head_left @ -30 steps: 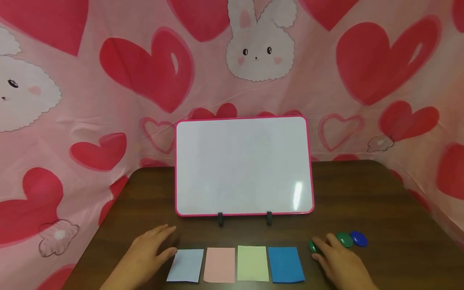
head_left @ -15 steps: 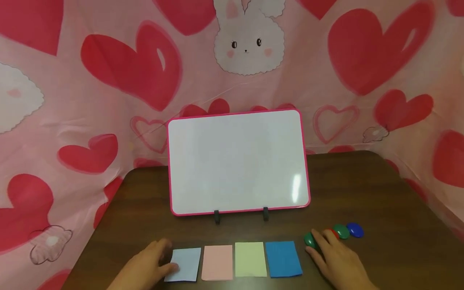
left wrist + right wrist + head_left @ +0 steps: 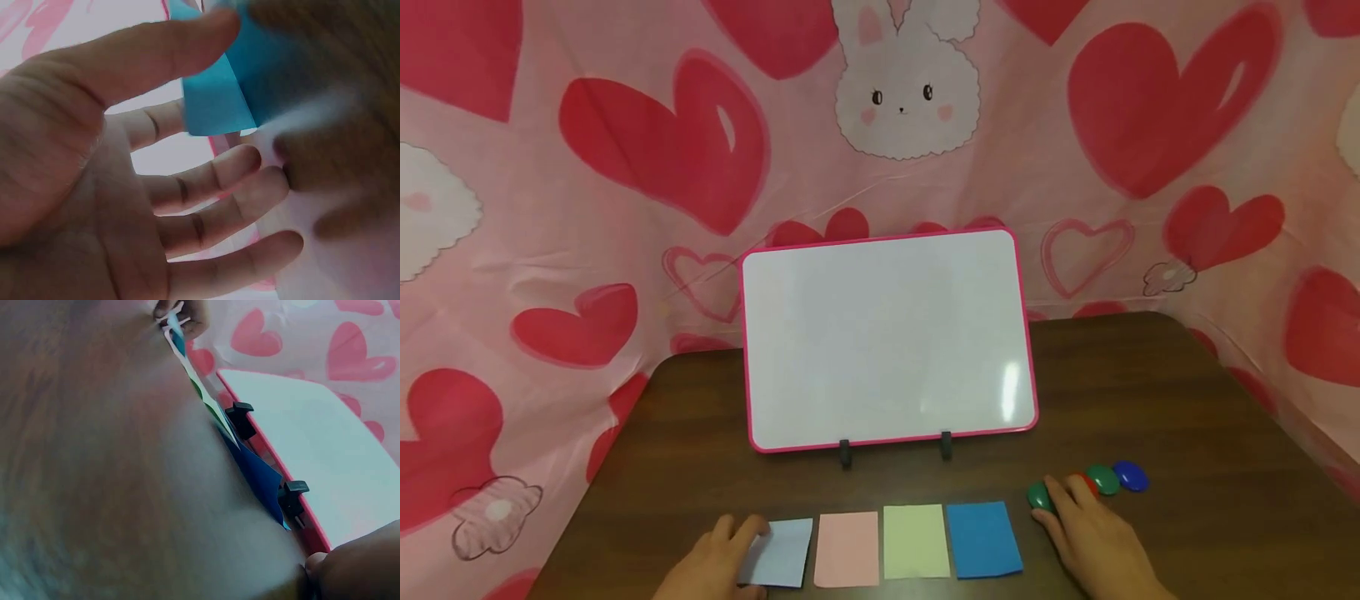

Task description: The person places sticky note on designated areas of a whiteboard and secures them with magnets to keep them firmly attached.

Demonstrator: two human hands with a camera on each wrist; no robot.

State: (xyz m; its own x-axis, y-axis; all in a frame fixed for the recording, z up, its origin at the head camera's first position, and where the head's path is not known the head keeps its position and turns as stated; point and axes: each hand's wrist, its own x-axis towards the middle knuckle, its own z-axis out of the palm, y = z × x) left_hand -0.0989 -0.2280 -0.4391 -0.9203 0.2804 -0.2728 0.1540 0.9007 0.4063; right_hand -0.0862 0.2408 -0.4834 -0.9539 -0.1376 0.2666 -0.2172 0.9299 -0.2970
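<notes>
A light blue sticky note (image 3: pixel 784 554) lies on the table at the left end of a row. My left hand (image 3: pixel 718 558) is at its left side, index finger at the upper left corner and thumb at the lower left. In the left wrist view the light blue note (image 3: pixel 215 100) stands between thumb and index finger, the other fingers spread. My right hand (image 3: pixel 1097 533) rests by the round magnets, thumb and index fingertips right at a green magnet (image 3: pixel 1040 497). A red magnet (image 3: pixel 1086 483) is partly hidden under its fingers.
Pink (image 3: pixel 847 550), pale green (image 3: pixel 916 542) and dark blue (image 3: pixel 985 540) sticky notes continue the row. A whiteboard (image 3: pixel 887 337) with a pink frame stands behind them on black feet (image 3: pixel 846 453). Another green magnet (image 3: pixel 1103 479) and a blue magnet (image 3: pixel 1131 476) lie beyond the right hand.
My left hand has moved onto the light blue sticky note's left side, its fingers closing in on it. The right hand has shifted slightly, uncovering more of the green and red magnets. The head view has turned a little.
</notes>
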